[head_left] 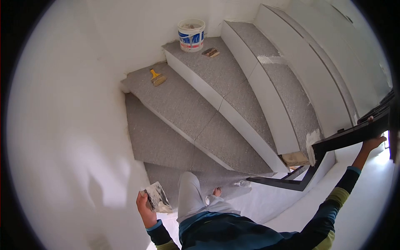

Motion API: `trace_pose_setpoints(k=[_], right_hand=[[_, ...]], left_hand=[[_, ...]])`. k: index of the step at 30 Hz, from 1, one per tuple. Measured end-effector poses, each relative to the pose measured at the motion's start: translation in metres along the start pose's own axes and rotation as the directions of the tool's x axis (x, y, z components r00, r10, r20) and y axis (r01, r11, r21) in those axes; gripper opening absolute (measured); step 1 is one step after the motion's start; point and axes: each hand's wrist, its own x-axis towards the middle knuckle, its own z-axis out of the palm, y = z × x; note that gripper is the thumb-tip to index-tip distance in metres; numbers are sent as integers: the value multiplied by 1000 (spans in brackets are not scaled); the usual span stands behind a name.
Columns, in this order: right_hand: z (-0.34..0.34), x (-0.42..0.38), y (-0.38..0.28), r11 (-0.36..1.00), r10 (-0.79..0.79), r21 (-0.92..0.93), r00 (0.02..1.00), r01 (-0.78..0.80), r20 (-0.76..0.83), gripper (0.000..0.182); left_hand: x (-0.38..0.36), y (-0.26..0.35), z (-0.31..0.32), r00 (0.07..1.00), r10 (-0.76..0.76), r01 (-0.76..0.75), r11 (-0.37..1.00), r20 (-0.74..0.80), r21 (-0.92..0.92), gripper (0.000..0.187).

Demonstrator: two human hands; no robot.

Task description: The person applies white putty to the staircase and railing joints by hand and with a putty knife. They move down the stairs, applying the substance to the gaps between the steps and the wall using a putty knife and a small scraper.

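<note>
At the lower left, my left hand (146,209) is closed round a flat scraper blade (158,197) smeared with white and dark material. My right hand (374,141) is stretched out at the far right, gripping the dark metal railing (354,135); its fingers are partly hidden by the rail. A yellow-handled brush (157,78) lies on a grey speckled step ahead. One step above it stands a white and blue bucket (191,36), its rim smeared, and beside the bucket lies another flat scraper (211,52).
Grey winding steps (166,98) with white risers (196,79) curve up to the right. White walls (62,104) enclose the left side. A clear glass or jar (241,183) is near the bare foot (217,191). White patches mark the edges of the upper steps.
</note>
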Motion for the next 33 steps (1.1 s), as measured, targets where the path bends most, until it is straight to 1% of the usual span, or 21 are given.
trace_pose_setpoints(k=[1, 3, 4, 5, 7, 8, 9, 10, 11, 13, 15, 19, 21, 22, 23, 26, 27, 28, 29, 31, 33], right_hand=[[-7, 7, 4, 999, 40, -30, 999, -39, 23, 87], [-7, 6, -2, 997, 75, -31, 997, -76, -27, 83], [-16, 13, -2, 943, 18, 279, 862, -183, 506, 83], [-9, 10, -8, 785, -210, 447, 494, -429, 844, 82], [14, 1, -21, 779, -197, 440, 492, -446, 848, 81], [32, -9, -31, 923, 87, 309, 906, -230, 415, 81], [31, -6, -19, 985, 172, 47, 954, -165, -247, 82], [6, 9, -12, 975, 211, 116, 951, -188, -227, 81], [12, 8, -18, 969, 246, 90, 909, -229, -337, 79], [-13, 24, -6, 948, 314, 94, 854, -303, -415, 75], [12, 14, -12, 978, 186, 7, 860, -208, -475, 69], [13, 20, 2, 989, -34, -142, 890, -35, -455, 66], [21, 15, -3, 958, -45, -260, 833, -120, -551, 68], [8, 19, 6, 912, -103, -374, 786, -170, -609, 69], [4, 23, 20, 906, -78, -371, 782, -203, -618, 69], [-3, 26, 15, 760, -223, -559, 674, -333, -704, 66], [-7, 27, 17, 695, -255, -599, 642, -399, -723, 62], [-44, 38, 35, 308, -475, -845, 699, -438, -535, 49], [-26, 30, 24, 384, -449, -807, 673, -449, -588, 37], [-37, 36, 37, 390, -409, -769, 653, -506, -637, 35], [-51, 34, 35, 448, -405, -763, 656, -465, -637, 38]], left_hand=[[14, -1, -1, 996, 1, -2, 1000, -86, -20, 34], [47, -5, -15, 999, -6, 5, 1000, -31, -25, 36], [66, -3, -19, 1000, -1, 1, 1000, 11, -31, 38], [81, 8, -15, 1000, -14, 15, 1000, 21, -28, 38], [109, 32, -2, 995, -52, 48, 998, 81, 51, 39], [121, 42, 4, 998, -58, 57, 993, 14, 102, 35], [119, 59, 20, 998, -61, 59, 989, 14, 136, 35], [130, 77, 27, 996, -69, 58, 983, 57, 172, 34], [138, 94, 37, 992, -78, 56, 976, 101, 211, 33], [149, 133, 64, 983, -98, 59, 970, 155, 237, 32], [161, 159, 85, 972, -122, 66, 962, 199, 265, 31], [174, 176, 122, 961, -155, 105, 970, 230, 219, 27], [179, 179, 131, 949, -185, 126, 965, 255, 232, 26], [182, 175, 134, 928, -182, 111, 968, 325, 225, 25], [183, 169, 145, 905, -181, 97, 969, 384, 229, 25], [185, 160, 158, 943, -187, 112, 957, 276, 266, 22], [186, 162, 163, 915, -214, 121, 954, 343, 273, 23], [188, 163, 167, 897, -240, 145, 953, 370, 267, 23], [191, 164, 170, 878, -266, 169, 950, 399, 262, 23], [192, 166, 192, 879, -289, 184, 939, 380, 291, 24], [199, 168, 200, 871, -320, 211, 929, 374, 302, 24]])
